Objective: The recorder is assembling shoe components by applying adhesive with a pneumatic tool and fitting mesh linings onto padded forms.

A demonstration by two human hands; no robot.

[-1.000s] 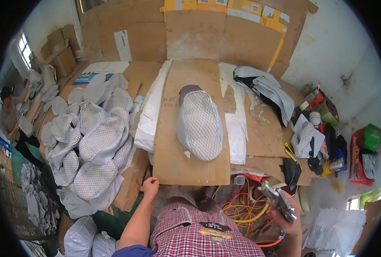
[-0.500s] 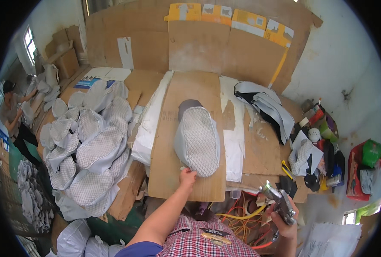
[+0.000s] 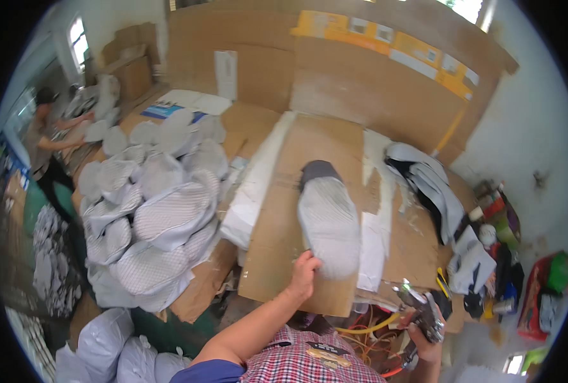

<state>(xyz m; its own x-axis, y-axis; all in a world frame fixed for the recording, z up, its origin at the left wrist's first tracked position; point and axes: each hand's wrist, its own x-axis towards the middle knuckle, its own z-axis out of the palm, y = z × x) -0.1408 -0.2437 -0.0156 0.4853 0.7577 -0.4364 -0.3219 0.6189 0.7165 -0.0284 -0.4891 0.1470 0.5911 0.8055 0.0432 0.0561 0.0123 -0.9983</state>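
Note:
A grey quilted cover [image 3: 330,214], long and rounded like a seat cover, lies on a cardboard sheet [image 3: 268,255] in front of me. Its far end is darker grey, and its near end looks pale and blurred. My left hand [image 3: 305,271] pinches the cover's left edge close to that near end. At the lower right, my right hand [image 3: 424,348] is wrapped round a metal spray gun [image 3: 424,311], held apart from the cover. The gun's front points toward the board; its trigger is hard to make out.
Many similar quilted covers [image 3: 172,214] are heaped on the left. Folded grey and black pieces [image 3: 430,185] lie right of the board. A yellow cutter knife [image 3: 443,283] is near assorted bottles. Tangled hoses [image 3: 373,332] hang below the edge. Another person [image 3: 44,137] works far left.
The view has swung, so the whole scene sits farther right. My left hand is slightly higher along the cover's edge, and the cover's near end has turned blurred. The spray gun stays in my right hand.

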